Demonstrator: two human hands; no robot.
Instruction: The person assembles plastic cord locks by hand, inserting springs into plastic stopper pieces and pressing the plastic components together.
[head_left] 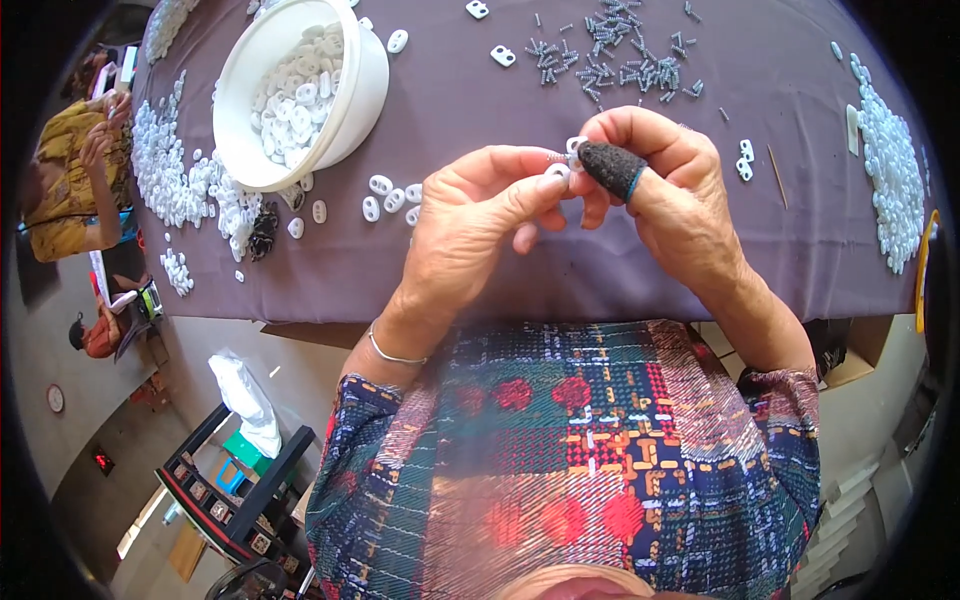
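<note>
Both hands meet over the near middle of the table, fingertips almost touching. My left hand point(462, 215) is closed in a pinch on a small white plastic cord lock piece point(557, 172), and a thin metal spring point(556, 157) shows just above its thumb. My right hand point(690, 195) wears a black finger cover point(610, 168) with a blue rim on the thumb. It pinches another white cord lock piece point(574, 145), partly hidden by that cover. Several white two-hole cord lock pieces point(380, 185) lie left of my left hand. Beyond my hands is a scatter of small springs point(650, 72).
A white bowl point(372, 90) of white pieces stands at the left. Heaps of small white parts point(165, 150) spread beside it, and another heap point(890, 170) lies far right. A thin wooden stick point(777, 177) rests near two joined pieces point(745, 160). Another person point(75, 170) sits at the far left.
</note>
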